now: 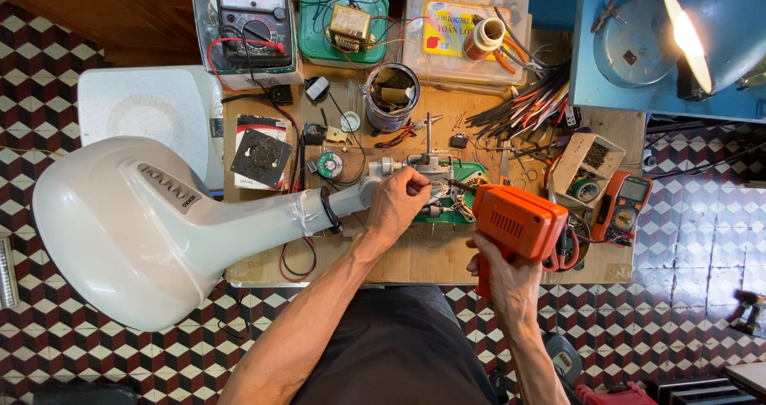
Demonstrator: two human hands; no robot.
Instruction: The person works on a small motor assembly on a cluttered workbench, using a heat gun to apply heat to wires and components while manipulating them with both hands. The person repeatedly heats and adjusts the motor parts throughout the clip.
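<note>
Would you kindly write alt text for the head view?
At a cluttered wooden workbench, the right hand holds an orange soldering gun while the left hand grips wires at a large white appliance housing.

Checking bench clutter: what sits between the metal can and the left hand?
In the head view, a red-handled tool lies below the can, and an upright metal rod rises just above the left hand.

We see bare wood only along the workbench (415, 265) near edge. Ahead, a tin can (392, 96), bundled wires (523, 102) and a cardboard box (586, 159) crowd the way; gaps between them seem narrow.
</note>
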